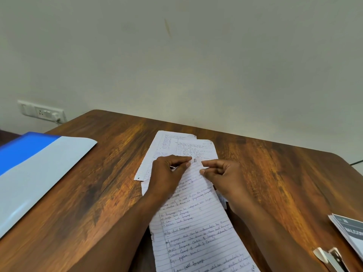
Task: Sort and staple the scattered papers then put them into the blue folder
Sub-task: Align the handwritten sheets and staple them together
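A lined handwritten sheet (196,222) lies lengthwise on the wooden table (98,183), running from the near edge toward the middle. My left hand (167,173) and my right hand (222,175) both pinch its far top edge, close to a circled page number. Beyond them two more handwritten sheets (176,146) lie overlapped. The blue folder (29,173) lies open at the left, pale inside face up. A stapler (332,258) sits at the near right corner.
A stack of printed booklets (349,232) lies at the right edge beside the stapler. A wall socket plate (41,111) is on the wall behind the table's left corner. The wall runs along the table's far edge.
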Demonstrator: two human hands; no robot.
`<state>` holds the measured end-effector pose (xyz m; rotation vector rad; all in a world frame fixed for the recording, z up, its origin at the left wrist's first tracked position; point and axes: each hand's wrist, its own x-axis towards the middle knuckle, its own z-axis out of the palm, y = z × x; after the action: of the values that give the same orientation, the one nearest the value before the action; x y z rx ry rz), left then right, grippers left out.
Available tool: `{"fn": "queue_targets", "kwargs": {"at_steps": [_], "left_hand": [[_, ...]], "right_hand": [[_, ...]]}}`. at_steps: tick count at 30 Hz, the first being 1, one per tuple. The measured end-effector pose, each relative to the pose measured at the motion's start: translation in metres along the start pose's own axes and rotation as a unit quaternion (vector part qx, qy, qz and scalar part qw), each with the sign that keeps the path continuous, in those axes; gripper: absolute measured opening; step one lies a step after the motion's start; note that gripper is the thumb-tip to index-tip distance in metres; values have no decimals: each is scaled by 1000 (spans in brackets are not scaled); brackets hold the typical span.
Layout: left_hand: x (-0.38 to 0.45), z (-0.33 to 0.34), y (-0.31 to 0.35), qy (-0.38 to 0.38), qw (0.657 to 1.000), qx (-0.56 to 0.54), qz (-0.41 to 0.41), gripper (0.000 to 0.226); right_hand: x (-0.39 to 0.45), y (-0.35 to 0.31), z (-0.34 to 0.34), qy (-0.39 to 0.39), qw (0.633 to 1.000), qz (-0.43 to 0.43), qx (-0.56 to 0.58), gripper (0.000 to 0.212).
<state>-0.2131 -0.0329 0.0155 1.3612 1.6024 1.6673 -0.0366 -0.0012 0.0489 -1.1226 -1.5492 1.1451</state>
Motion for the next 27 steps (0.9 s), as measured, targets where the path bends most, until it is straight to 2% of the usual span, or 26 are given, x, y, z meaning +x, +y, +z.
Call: {"fn": "queue_targets", "kwargs": {"at_steps": [11, 12, 13, 15, 17, 20, 23, 27], "left_hand": [[0, 1, -1, -15, 1000, 18, -2, 19], [0, 1, -2, -15, 1000, 17, -2, 19], [1, 0, -2, -16, 1000, 15, -4, 19], [1, 0, -3, -19, 1000, 15, -6, 20], [0, -1, -5, -24, 1000, 16, -8, 20], [2, -3, -5, -24, 999, 23, -18, 21], [4, -7, -2, -24, 999, 29, -26, 21], [6, -13, 0, -37, 998, 42, -23, 20]], "right_hand": [[0, 4, 3, 6, 999, -5, -45, 20], [1, 5, 1, 21, 996, -23, -79, 18], [3, 8, -2, 45, 986, -61, -148, 17], [6, 14, -10, 70, 930, -148, -329, 23], [5, 18, -17, 33, 875, -188, -446, 32], [1, 20, -17, -61, 844, -186, -500, 29], [3, 17, -14, -95, 813, -195, -541, 35], [4, 9, -15, -142, 830, -167, -513, 33]]}}
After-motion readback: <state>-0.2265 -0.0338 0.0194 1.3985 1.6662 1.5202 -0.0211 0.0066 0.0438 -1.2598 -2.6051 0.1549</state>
